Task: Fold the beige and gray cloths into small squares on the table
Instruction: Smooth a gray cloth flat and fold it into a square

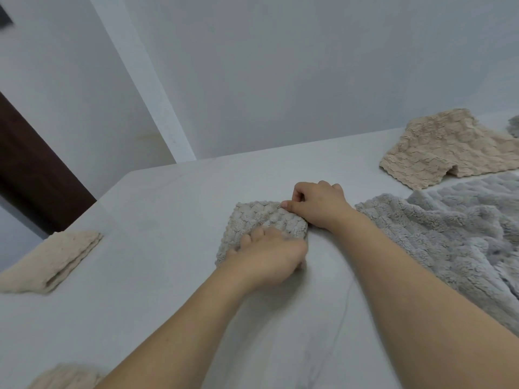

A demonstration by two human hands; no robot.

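A small gray bubble-textured cloth (pixel 252 220), folded to a rough square, lies mid-table. My left hand (pixel 269 256) lies on its near side with fingers spread flat over the fabric. My right hand (pixel 317 203) pinches the cloth's far right corner between thumb and curled fingers. A folded beige cloth (pixel 53 262) rests at the left. An unfolded beige cloth (pixel 449 147) lies at the far right.
A large fluffy gray cloth (pixel 455 242) sprawls over the right side of the white table (pixel 168 209). Another beige cloth (pixel 64 377) peeks in at the bottom left edge. A wall stands behind the table, and a dark door is at the left.
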